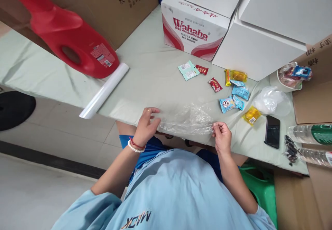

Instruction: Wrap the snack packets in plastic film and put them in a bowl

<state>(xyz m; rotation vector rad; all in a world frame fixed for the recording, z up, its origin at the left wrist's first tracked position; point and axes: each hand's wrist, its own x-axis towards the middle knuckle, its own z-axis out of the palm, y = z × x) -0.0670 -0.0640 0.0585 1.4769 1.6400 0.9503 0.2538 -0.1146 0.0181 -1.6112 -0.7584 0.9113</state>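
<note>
A crumpled sheet of clear plastic film (188,119) stretches between my hands along the table's front edge. My right hand (222,135) pinches its right end between thumb and fingers. Beside the film's left end is my left hand (147,124), its thumb and curled index finger apart with a gap between them. A white roll (104,91), which looks like plastic film, lies on the table to the left of my left hand. Beyond the film are a pale green packet (188,70), red-wrapped sweets (215,84), blue packets (227,104) and yellow packets (251,115).
A red detergent bottle (75,39) is at the left. Behind stand a Wahaha water carton (193,29) and white boxes (259,43). At right are a filled white cup (281,81), a clear bag (272,100), a phone (272,132), sunglasses (292,149) and bottles (308,133).
</note>
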